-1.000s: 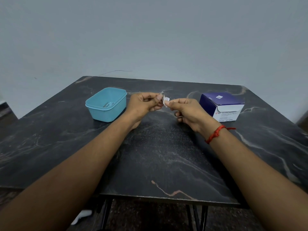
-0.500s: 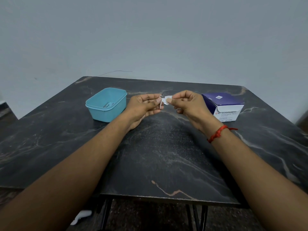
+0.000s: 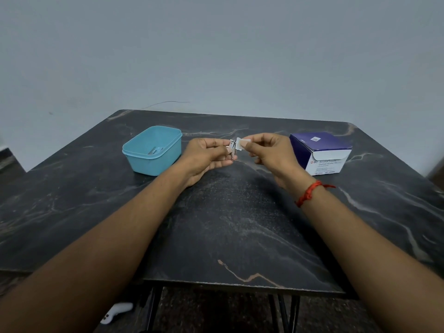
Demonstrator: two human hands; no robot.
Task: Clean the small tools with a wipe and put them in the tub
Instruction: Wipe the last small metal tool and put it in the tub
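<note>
— Where's the tool?
— The small metal tool (image 3: 231,148) is above the table (image 3: 240,224), pinched in my left hand (image 3: 206,153); my right hand (image 3: 269,150) pinches the wipe (image 3: 243,143) just beside it.
— Step?
— Wiping, I'd judge. Next it needs carrying left to the tub (image 3: 153,164).

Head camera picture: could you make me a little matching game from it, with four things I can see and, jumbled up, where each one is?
Things:
1. blue tub
2. purple box
3. white wipe
4. small metal tool

Places:
A. pinched in the right hand
B. on the table, left of both hands
C. held in the left hand
D. on the table, right of both hands

Right pairs: 1-B, 2-D, 3-A, 4-C.
</note>
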